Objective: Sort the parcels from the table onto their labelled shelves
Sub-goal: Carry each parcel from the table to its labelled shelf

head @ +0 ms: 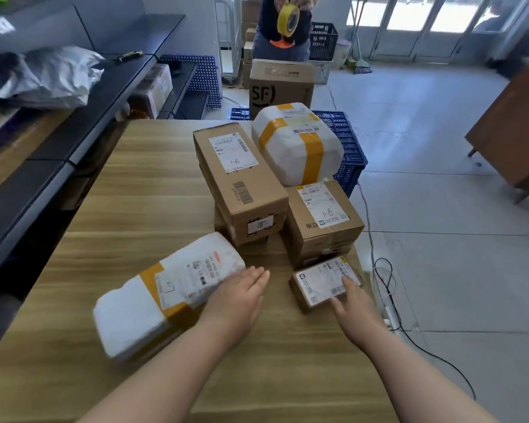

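**Both grips on parcels, lower centre of frame**

The left grip (239,300), fingers straight and pressed together, rests against the right end of the white padded parcel (171,294). That parcel lies on the tabletop (135,193), lower centre-left. The right grip (355,303), fingers laid flat, touches the label of the small flat box (321,285), lower centre-right. Mid-frame behind them stand the long carton (239,181) marked 8-1, the square carton (324,218) marked 9-1 and the white taped bundle (297,141).
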Available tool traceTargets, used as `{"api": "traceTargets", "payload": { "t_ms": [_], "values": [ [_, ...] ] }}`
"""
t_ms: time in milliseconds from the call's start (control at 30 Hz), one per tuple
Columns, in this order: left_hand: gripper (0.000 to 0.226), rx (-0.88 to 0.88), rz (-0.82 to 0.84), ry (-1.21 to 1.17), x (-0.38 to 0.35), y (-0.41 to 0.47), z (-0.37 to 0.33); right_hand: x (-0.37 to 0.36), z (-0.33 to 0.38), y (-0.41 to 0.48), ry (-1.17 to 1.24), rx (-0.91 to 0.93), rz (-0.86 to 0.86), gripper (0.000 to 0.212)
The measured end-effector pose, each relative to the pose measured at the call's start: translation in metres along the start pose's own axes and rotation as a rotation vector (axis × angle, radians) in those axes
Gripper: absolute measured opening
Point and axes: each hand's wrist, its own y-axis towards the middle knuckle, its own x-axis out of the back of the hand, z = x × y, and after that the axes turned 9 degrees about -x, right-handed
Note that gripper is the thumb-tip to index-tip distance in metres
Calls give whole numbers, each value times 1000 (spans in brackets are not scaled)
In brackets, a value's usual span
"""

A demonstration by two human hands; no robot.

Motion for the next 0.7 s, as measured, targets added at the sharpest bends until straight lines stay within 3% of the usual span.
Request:
{"api": "traceTargets", "payload": {
  "t_ms": [200,467,700],
  "values": [
    [77,265,161,-64,-42,57,-50,26,-35,44,-24,33,43,65],
    [101,415,267,-113,-86,98,-63,26,-63,78,-10,95,202,62],
    [110,493,163,-207,-109,105,-72,13,-78,88,98,94,211,48]
  ]
}}
